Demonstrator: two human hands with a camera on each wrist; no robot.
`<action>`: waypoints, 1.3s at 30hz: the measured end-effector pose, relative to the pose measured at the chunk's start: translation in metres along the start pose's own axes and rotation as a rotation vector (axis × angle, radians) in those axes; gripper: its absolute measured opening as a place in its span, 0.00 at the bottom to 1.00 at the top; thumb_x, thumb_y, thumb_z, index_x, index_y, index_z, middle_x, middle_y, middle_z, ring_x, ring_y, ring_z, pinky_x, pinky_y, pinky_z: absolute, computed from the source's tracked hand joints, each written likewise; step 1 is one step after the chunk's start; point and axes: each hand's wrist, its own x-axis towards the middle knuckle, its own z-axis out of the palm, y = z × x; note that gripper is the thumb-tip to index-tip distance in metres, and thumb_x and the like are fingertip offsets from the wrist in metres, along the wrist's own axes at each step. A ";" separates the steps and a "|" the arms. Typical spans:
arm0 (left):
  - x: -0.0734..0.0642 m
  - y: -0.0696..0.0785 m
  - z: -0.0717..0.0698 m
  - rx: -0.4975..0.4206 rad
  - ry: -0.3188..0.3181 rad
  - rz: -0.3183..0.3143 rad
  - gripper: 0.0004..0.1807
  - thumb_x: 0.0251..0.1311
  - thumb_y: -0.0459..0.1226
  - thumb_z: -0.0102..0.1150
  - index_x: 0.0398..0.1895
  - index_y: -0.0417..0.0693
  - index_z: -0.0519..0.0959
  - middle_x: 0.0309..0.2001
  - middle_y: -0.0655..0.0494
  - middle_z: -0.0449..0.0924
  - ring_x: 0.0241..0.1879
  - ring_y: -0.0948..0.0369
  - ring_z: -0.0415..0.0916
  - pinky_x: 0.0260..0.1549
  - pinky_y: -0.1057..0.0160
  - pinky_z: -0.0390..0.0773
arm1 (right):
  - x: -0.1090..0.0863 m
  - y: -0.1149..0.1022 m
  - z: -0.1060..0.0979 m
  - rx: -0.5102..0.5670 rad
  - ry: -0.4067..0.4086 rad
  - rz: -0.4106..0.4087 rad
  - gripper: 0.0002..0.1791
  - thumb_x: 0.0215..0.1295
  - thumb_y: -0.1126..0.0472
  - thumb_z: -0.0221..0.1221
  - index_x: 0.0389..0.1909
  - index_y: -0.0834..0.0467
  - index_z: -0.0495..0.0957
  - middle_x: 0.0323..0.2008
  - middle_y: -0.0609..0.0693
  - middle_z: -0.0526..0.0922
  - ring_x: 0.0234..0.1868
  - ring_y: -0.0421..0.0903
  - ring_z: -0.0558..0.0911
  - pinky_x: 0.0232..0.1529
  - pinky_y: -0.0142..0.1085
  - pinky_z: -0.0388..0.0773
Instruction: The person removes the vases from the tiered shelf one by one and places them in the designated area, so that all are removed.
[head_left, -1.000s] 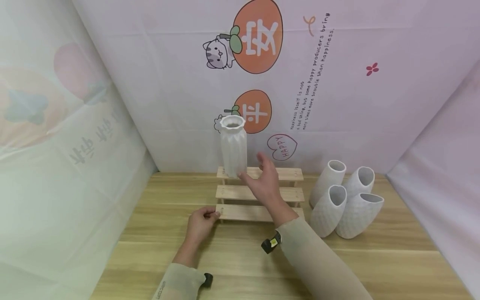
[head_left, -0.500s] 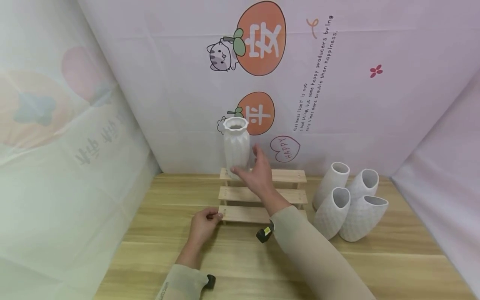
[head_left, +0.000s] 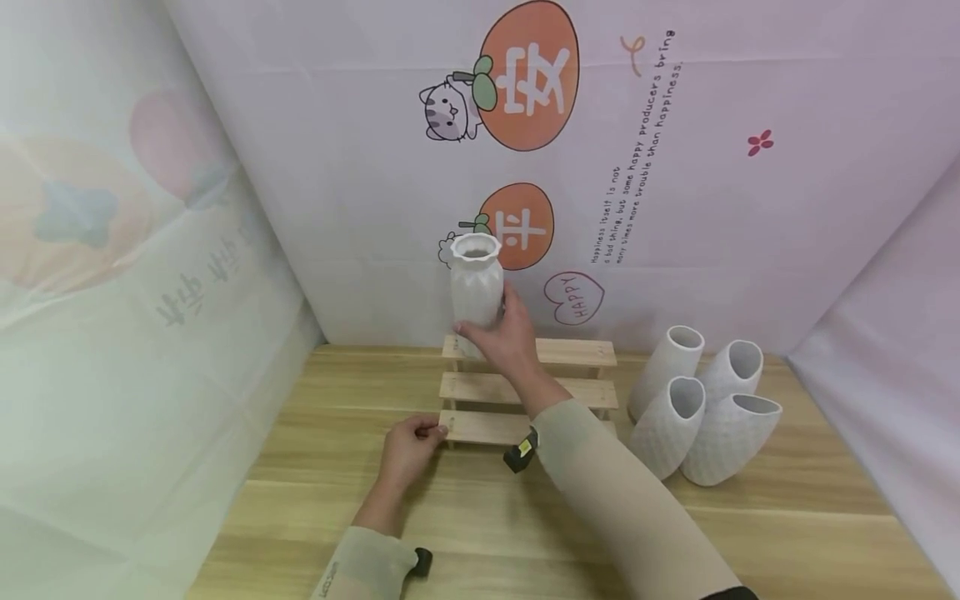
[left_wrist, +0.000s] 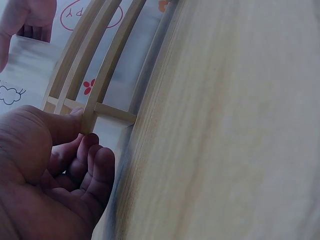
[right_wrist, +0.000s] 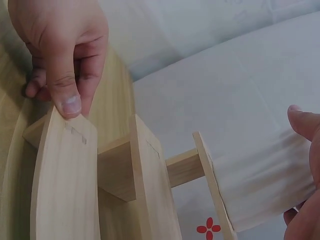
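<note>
A white fluted vase (head_left: 477,292) with a scalloped rim stands upright at the left end of the top step of a three-step wooden display rack (head_left: 528,427). My right hand (head_left: 512,340) grips its lower part, thumb across the front and fingers round the right side. In the right wrist view the same vase (right_wrist: 260,175) meets the top board, with the hand at the right edge. My left hand (head_left: 408,450) pinches the left end of the lowest board. Thumb and fingertips on that board's end show closely in the left wrist view, where the left hand (left_wrist: 60,165) fills the lower left.
Several white textured vases, among them a front one (head_left: 667,429), stand grouped right of the rack on the wooden table (head_left: 465,533). A printed white cloth (head_left: 360,208) hangs right behind the rack, and more cloth closes off both sides.
My right hand has moved left and closed round the vase, which it only touched or neared before. The left hand keeps its pinch on the rack. The head view has shifted slightly.
</note>
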 end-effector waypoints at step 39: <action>0.000 -0.001 0.001 -0.027 -0.006 -0.009 0.16 0.68 0.44 0.69 0.51 0.42 0.86 0.37 0.58 0.85 0.39 0.59 0.81 0.40 0.58 0.83 | -0.010 -0.009 -0.015 0.022 0.031 0.039 0.52 0.48 0.45 0.81 0.74 0.52 0.67 0.68 0.52 0.76 0.68 0.54 0.75 0.66 0.54 0.74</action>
